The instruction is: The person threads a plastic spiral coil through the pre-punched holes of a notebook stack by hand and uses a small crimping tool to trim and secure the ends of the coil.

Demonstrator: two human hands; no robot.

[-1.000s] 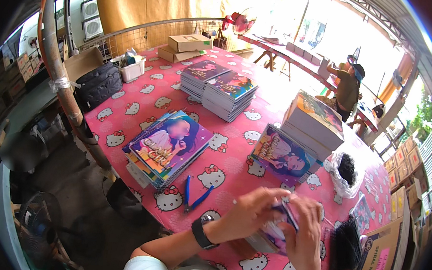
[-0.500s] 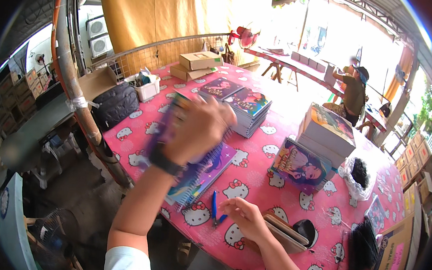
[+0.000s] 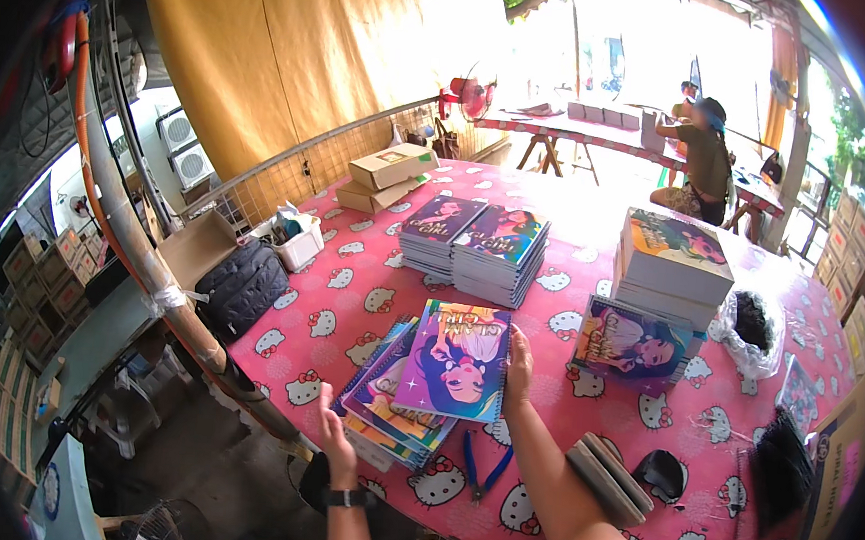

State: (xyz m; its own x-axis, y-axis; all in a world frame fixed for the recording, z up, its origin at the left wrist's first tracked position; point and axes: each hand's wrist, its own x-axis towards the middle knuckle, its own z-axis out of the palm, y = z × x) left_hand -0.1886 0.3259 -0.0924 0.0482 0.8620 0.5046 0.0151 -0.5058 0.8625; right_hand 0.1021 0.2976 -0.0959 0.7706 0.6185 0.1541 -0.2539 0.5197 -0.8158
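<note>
A small pile of spiral notebooks [image 3: 373,406] with colourful illustrated covers lies fanned and uneven near the table's front edge. The top notebook [image 3: 456,362] is turned slightly from those beneath, its spiral on the right. Against that spiral edge rests my right hand [image 3: 518,374], fingers straight and held upright. My left hand [image 3: 336,438], a dark watch on its wrist, stands open by the pile's lower left side; whether it touches is hard to see. Blue-handled cutters [image 3: 486,468] lie just below the pile.
Stacked notebooks [image 3: 498,260] stand behind the pile; a taller block of bound pages [image 3: 673,267] and a leaning notebook [image 3: 633,344] are at right. Brown slabs [image 3: 609,478], a black rounded object [image 3: 661,477] and black coils [image 3: 785,460] lie nearer. Another person [image 3: 703,164] is in the distance.
My left hand has come down from above the pile to its near left side. My right hand has moved from beside the cutters to the top notebook's spiral edge.
</note>
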